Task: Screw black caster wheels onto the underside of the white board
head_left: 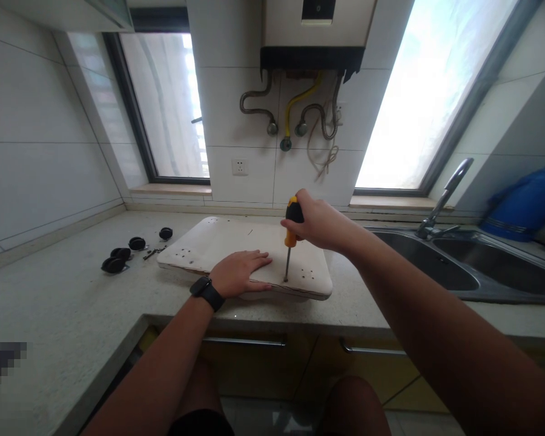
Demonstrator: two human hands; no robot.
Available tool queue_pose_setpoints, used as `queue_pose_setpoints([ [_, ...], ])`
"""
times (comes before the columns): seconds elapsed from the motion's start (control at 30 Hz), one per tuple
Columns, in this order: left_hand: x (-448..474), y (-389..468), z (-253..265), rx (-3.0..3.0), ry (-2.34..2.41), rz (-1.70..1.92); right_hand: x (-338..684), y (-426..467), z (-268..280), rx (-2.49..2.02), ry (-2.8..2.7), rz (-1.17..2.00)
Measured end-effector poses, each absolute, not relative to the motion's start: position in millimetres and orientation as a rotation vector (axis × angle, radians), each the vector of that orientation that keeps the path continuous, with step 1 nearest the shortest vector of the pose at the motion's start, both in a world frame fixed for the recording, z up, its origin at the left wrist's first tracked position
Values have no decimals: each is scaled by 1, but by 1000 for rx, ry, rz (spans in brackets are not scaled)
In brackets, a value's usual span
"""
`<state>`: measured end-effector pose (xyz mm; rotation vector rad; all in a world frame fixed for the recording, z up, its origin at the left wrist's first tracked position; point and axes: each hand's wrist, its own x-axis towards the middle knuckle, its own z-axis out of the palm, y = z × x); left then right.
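A white board-like panel [227, 236] with rounded corners lies on the countertop, small dark holes grouped near its corners. My left hand [240, 271] rests flat on its front part, fingers spread, a black watch [208, 293] on the wrist. My right hand [315, 221] is closed around the handle of a yellow and black screwdriver [293, 221]. The screwdriver stands nearly upright, its tip at a spot near the panel's front edge, right of my left hand. Whether a screw sits under the tip is too small to tell.
Several black caster wheels [137, 243] and a small pile of screws [154, 252] lie left of the panel on the countertop [72, 315]. At the right are a double sink [418, 260], a faucet [445, 194] and a blue object [522, 203]. A water heater [315, 30] hangs above.
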<state>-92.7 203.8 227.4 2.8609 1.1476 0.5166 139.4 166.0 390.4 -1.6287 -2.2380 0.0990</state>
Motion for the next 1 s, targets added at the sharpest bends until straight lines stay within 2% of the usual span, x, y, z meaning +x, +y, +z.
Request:
queue_pose_setpoints([
  [0.3, -88, 202, 226, 2895, 1160, 505, 158, 157, 382, -1532, -1964, 165],
  [0.57, -47, 197, 218, 2927, 1291, 618, 170, 160, 375, -1210, -1623, 195],
  [0.83, 6, 194, 223, 2727, 1433, 879, 118, 171, 358, -1007, -1699, 434],
  [1.0, 18, 172, 224, 2817, 1112, 1006, 79, 176, 350, -1005, -1816, 389],
])
